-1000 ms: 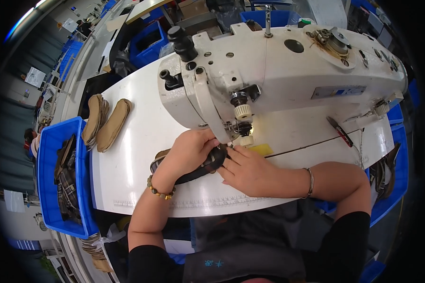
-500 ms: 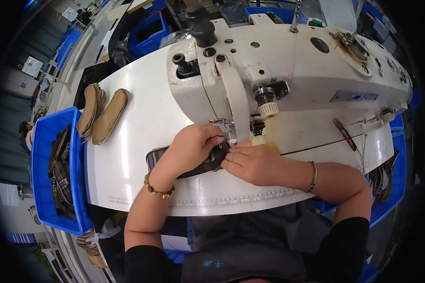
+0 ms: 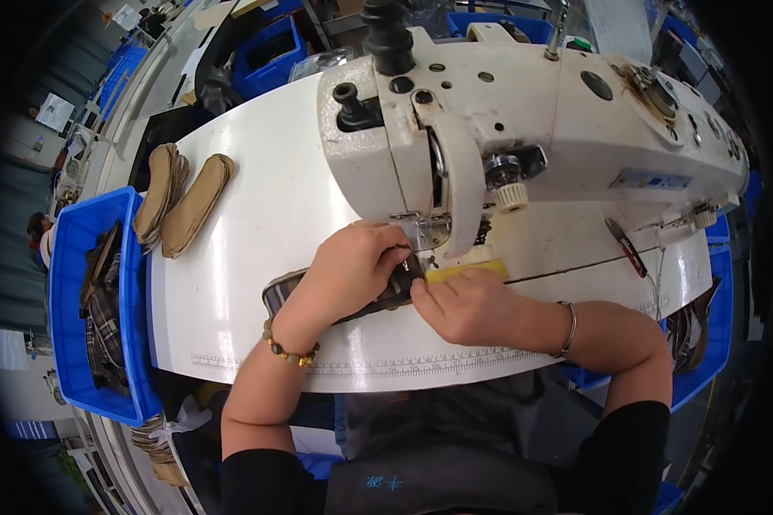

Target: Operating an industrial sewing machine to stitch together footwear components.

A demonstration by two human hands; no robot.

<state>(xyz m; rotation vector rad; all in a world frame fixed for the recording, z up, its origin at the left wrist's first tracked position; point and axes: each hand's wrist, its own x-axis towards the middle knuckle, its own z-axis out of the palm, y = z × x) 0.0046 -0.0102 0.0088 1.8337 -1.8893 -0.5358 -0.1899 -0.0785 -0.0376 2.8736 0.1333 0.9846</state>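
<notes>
A dark plaid fabric piece (image 3: 374, 302) lies on the white table just below the needle area of a white sewing machine (image 3: 524, 112). My left hand (image 3: 352, 268) rests over the piece, its thumb and fingers pinched at the piece's right end. Beside it, my right hand (image 3: 468, 307) has its fingers curled and pressed together at that same end. Part of the fabric is covered by my left hand and wrist. Just above my right hand, a yellow strip (image 3: 468, 271) lies by the presser foot.
Stacked tan sole-shaped pieces (image 3: 196, 206) lie on the table's left. A blue bin (image 3: 103, 395) with plaid pieces stands beyond the left edge; another blue bin (image 3: 711, 365) is at the right. Red-and-black snips (image 3: 627, 249) lie right of the machine's needle. A printed ruler (image 3: 378, 367) runs along the front edge.
My right hand has drawn slightly right and down from the needle area, uncovering more of the yellow strip. My left hand keeps its pinch. The whole view has shifted a little.
</notes>
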